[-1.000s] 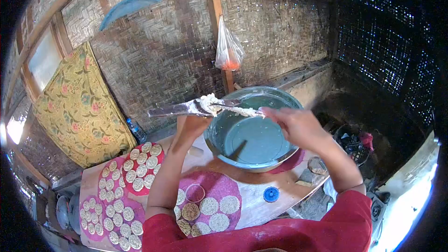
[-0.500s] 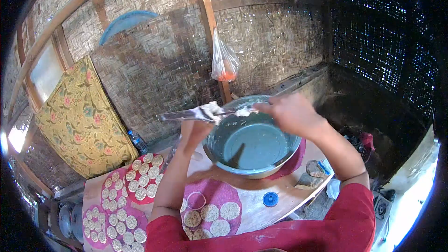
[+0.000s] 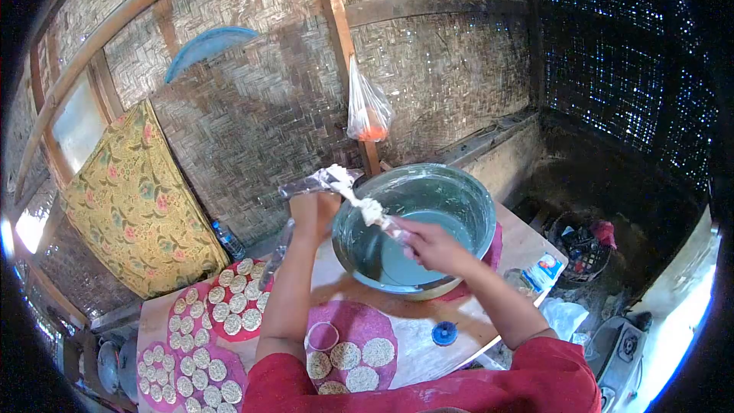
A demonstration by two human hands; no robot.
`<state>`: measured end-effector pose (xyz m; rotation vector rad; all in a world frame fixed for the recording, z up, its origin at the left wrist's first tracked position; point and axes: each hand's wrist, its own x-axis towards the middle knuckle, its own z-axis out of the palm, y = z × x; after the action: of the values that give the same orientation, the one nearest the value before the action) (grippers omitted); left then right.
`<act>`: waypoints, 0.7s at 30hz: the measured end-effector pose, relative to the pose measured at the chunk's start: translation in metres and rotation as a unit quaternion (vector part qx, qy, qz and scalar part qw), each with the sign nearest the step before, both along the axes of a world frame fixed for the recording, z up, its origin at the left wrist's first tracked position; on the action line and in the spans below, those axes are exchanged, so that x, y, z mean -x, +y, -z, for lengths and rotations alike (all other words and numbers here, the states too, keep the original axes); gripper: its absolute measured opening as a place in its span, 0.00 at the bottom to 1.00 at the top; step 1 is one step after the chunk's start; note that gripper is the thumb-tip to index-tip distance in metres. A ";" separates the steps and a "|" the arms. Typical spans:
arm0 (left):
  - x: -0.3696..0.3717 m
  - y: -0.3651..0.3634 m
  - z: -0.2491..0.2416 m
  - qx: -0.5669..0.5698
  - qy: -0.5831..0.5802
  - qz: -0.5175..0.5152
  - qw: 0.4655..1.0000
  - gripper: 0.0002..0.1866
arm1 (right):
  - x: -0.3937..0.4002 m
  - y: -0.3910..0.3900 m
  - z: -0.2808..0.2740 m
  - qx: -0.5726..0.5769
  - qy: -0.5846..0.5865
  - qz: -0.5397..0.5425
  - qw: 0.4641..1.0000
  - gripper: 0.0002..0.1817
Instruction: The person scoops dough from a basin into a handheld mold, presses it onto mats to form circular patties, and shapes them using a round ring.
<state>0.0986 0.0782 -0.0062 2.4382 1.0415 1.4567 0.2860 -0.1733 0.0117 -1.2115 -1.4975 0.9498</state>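
Note:
My right hand (image 3: 432, 245) is closed around the handle of a utensil whose far part is coated in white paste (image 3: 371, 211). It is over the large grey-green basin (image 3: 459, 183), which has white smears inside its wall. Left of the basin, my left hand (image 3: 315, 210) is closed on a clear plastic bag (image 3: 302, 183), with white paste at the bag's mouth, touching or very near the utensil. The fingers of that hand are partly hidden.
Round pale discs lie on pink sheets (image 3: 355, 321) on the table, beside a pink ring (image 3: 323, 336). A blue lid (image 3: 444, 333) is near the front edge, a packet (image 3: 544, 271) at the right. A plastic bag (image 3: 370, 111) hangs from the post.
My right hand has moved down and left, lowering the utensil's handle over the basin. The paste now stretches diagonally between bag and utensil. The view has shifted slightly.

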 end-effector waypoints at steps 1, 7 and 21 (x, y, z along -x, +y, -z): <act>-0.004 -0.045 -0.032 -0.038 0.118 -0.089 0.988 0.13 | -0.010 0.005 -0.005 0.000 0.001 0.001 1.000 0.21; -0.019 -0.084 -0.050 -0.103 0.163 -0.128 0.973 0.11 | -0.007 0.029 0.022 -0.063 -0.020 0.052 0.996 0.21; -0.010 -0.078 -0.049 -0.229 0.217 0.031 0.949 0.15 | -0.067 0.031 -0.027 -0.364 -0.424 0.005 0.829 0.20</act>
<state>0.1089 0.0001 0.0425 3.1957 0.7298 1.2851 0.3534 -0.1419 0.0389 -1.0665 -2.2352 -0.2989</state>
